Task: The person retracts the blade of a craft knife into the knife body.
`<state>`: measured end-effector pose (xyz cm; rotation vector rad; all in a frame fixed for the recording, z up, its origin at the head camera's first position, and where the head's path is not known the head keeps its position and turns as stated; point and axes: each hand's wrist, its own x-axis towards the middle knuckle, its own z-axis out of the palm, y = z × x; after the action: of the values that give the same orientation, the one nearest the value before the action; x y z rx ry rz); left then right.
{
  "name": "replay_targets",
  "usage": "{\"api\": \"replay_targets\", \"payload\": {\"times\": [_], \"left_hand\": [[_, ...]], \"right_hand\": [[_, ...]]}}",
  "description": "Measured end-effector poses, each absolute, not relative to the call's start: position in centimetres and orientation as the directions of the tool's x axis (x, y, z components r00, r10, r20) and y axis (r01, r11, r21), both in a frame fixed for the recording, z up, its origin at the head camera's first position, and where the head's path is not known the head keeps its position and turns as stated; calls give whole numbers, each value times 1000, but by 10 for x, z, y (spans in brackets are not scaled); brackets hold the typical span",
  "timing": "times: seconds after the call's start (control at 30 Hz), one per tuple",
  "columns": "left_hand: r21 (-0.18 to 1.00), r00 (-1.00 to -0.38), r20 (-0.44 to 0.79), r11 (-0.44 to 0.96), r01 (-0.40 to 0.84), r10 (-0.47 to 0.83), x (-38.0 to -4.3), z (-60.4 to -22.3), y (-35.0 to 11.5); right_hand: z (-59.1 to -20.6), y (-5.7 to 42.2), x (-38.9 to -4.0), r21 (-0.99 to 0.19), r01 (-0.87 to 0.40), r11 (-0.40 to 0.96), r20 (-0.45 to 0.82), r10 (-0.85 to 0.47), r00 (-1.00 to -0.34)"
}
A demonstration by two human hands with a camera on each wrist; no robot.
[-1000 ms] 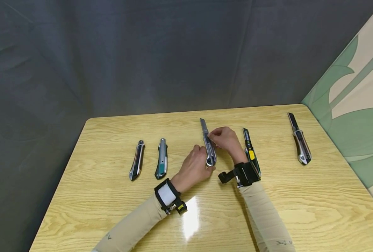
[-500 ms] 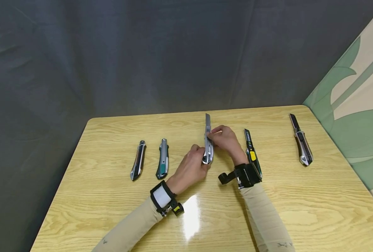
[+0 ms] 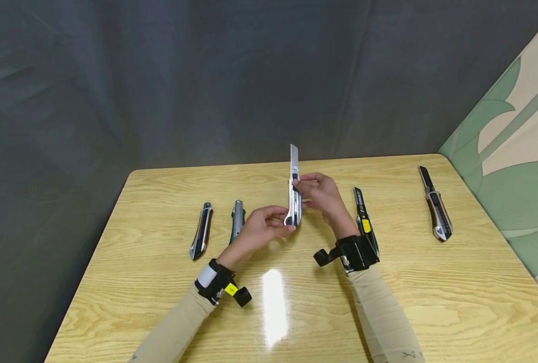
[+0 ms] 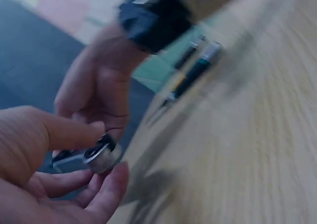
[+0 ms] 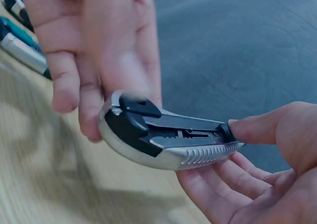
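A silver utility knife [image 3: 292,201] is held up above the table, its long blade extended and pointing away. My right hand [image 3: 325,199] grips its handle, the thumb on the black slider and the fingers underneath, as the right wrist view shows. At the rear end of the knife [image 5: 133,130], with its black end cap, my left hand [image 3: 257,229] pinches between thumb and fingers. The left thumb is blurred in the right wrist view. In the left wrist view the knife's butt [image 4: 101,157] sits between the left fingers.
On the wooden table [image 3: 128,292], a black-and-silver cutter [image 3: 201,232] and a teal-grey cutter [image 3: 238,219], partly behind my left hand, lie left. A black-and-yellow cutter [image 3: 361,212] lies beside my right wrist. Another cutter [image 3: 436,206] lies far right. A dark curtain [image 3: 250,80] hangs behind.
Both hands have raised the silver utility knife off the table, and its blade tip stands higher. My left hand has turned, its thumb now toward the near side of the knife's butt.
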<state>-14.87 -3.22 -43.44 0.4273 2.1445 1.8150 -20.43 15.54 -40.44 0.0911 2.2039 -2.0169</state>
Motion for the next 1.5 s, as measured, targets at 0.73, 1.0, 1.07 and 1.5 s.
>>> {"api": "replay_targets", "payload": {"times": [0.73,1.0,1.07,1.5], "left_hand": [[968,-909,-136,-142,-207,395,-155,-425,-57],[976,-925,-135,-113,-185,355,-153,-425,-62],[979,-931,-131,-103,-175,341,-153,-424,-63],[984,-931,-135,-64,-166,339,-148,-418,-67]], "right_hand": [[-377,130,-201,-993,67,99,-82,-147,-986],[-371,121,-199,-986,71,151,-98,-174,-980],[-372,120,-199,-986,84,143,-106,-157,-982],[-377,111,-197,-986,111,127,-127,-125,-984]]}}
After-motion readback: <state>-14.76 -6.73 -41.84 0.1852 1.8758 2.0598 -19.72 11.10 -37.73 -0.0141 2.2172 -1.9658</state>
